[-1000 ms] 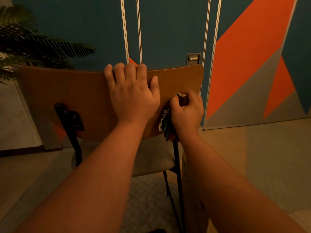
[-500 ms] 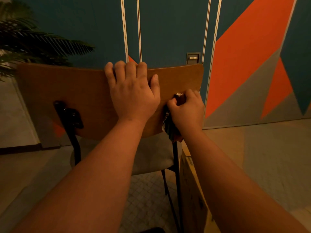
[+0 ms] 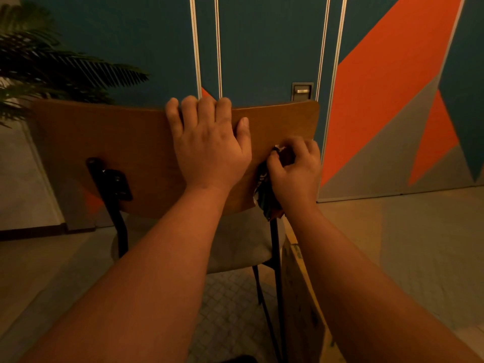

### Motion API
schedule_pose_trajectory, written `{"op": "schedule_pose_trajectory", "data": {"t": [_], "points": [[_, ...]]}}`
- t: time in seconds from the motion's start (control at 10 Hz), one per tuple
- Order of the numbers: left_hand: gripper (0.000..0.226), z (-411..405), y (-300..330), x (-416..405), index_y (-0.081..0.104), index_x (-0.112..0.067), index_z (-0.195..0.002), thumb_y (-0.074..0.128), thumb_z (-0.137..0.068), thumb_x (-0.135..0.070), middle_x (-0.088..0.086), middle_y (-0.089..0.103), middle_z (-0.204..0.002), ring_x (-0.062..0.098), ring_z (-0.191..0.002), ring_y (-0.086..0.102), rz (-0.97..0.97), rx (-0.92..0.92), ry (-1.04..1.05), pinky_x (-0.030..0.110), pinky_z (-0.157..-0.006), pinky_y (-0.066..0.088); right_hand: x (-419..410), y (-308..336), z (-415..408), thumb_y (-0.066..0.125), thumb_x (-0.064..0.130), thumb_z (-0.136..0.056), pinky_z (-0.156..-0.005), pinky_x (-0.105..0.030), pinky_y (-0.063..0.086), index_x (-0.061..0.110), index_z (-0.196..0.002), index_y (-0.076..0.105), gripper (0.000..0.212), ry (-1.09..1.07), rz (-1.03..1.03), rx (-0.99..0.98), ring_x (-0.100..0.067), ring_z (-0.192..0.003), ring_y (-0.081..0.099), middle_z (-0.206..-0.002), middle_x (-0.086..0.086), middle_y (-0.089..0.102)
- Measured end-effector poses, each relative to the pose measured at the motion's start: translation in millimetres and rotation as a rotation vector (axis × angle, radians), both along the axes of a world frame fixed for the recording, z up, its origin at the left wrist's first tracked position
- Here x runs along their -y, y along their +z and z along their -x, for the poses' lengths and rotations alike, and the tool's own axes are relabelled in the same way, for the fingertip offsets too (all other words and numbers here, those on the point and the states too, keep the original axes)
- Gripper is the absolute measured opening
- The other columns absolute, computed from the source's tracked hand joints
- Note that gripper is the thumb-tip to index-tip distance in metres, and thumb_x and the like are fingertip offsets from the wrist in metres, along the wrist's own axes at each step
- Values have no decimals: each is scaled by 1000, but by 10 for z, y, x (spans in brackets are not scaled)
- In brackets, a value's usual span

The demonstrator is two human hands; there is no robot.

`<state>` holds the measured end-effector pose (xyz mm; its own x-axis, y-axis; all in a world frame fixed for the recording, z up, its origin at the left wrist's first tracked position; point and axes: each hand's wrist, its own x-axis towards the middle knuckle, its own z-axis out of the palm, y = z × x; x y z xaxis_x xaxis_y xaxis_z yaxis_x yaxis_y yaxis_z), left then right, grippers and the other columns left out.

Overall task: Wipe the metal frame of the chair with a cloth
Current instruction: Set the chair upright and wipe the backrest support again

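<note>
A chair stands in front of me with its wooden backrest (image 3: 117, 148) facing me and a black metal frame (image 3: 275, 258) behind it. My left hand (image 3: 209, 150) lies on the backrest, its fingers hooked over the top edge. My right hand (image 3: 296, 171) grips a dark patterned cloth (image 3: 263, 197) wrapped round the right upright of the frame, just below the backrest's right side. The left upright and its bracket (image 3: 112, 184) are bare. The frame part under the cloth is hidden.
A grey padded seat (image 3: 235, 244) lies below the backrest. A cardboard box (image 3: 298, 297) stands against the chair's right legs. A palm plant (image 3: 52, 72) is at the far left. A painted wall with a recessed door handle (image 3: 302, 91) is behind the chair.
My right hand with the cloth has slid slightly up along the right upright. The left hand stays in place on the backrest.
</note>
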<state>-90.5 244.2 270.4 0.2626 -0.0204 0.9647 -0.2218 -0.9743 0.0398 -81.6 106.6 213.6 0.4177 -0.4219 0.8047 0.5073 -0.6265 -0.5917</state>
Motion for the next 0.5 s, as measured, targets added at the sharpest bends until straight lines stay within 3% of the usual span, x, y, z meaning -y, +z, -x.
{"op": "schedule_pose_trajectory", "data": {"t": [0.3, 0.5], "points": [[43, -10, -1, 7, 57, -13, -113, 37, -93, -46, 11, 58, -111, 35, -114, 46, 5, -1, 12, 53, -112, 23, 13, 10, -37, 66, 26, -86, -69, -7, 35, 11, -87, 70, 15, -49, 177, 47, -3, -87, 46, -104, -1, 56], [44, -2, 12, 0, 56, -13, -114, 36, -93, -46, 13, 58, -112, 35, -115, 46, -4, -18, 17, 54, -111, 23, 11, 55, -5, 65, 20, -83, -69, -5, 35, 14, -90, 65, 10, -49, 68, 50, -8, -81, 52, -94, 3, 58]]}}
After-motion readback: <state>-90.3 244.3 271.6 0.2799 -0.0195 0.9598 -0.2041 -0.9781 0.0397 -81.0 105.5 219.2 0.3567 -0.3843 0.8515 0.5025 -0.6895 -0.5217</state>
